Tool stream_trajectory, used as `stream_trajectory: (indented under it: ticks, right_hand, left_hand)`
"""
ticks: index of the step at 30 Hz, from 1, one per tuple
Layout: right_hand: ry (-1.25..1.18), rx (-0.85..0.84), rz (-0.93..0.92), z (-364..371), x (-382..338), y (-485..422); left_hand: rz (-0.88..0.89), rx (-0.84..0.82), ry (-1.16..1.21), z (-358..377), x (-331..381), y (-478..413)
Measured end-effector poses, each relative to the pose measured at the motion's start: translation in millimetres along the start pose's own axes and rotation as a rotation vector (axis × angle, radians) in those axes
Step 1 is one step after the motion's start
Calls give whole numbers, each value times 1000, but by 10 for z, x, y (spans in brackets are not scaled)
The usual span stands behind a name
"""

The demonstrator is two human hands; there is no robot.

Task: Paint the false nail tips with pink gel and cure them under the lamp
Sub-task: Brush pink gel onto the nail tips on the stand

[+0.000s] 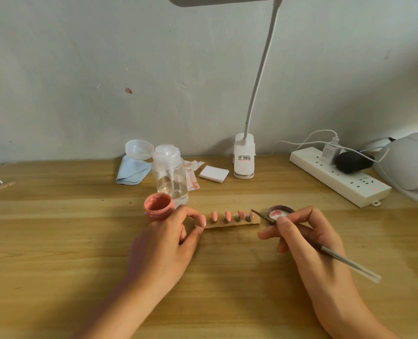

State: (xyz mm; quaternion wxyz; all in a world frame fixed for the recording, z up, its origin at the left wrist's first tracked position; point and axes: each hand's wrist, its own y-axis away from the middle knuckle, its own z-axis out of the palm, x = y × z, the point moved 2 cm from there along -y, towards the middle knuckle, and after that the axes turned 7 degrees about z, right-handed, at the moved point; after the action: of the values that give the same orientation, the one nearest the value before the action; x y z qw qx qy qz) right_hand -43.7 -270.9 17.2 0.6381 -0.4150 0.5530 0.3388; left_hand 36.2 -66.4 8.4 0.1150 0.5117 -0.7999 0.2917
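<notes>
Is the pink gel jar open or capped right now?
Open. The pink gel jar stands upright with its mouth bare and pink inside showing; a lid lies upturned beside the right hand.

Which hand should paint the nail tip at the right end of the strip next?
Right, most likely. The right hand grips the brush, its bristles just beside that nail tip; the left hand pinches the strip at its left end, steadying it.

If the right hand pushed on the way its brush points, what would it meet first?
Probably the rightmost nail tip on the strip; the right hand's brush aims up-left at it, though its height above is unclear.
</notes>
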Motion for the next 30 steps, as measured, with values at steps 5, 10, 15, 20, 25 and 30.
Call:
stream_trajectory:
  ticks: [5,10,15,20,25,30]
  right_hand:
    - [31,-31,27,5,34,-20]
    - [64,-52,28,5,46,-17]
    - [76,-61,23,12,49,-16]
    - [60,-60,14,12,45,-9]
    - [12,-51,-27,22,-16,6]
    - [-47,38,-104,22,-74,3]
  left_hand:
    - [5,6,-2,2,-4,7]
    - [9,7,-6,6,-3,6]
    - [13,10,-7,8,4,4]
    - [14,12,-8,6,0,4]
    - [24,15,-19,16,-16,-2]
    - [20,13,-20,32,-32,-10]
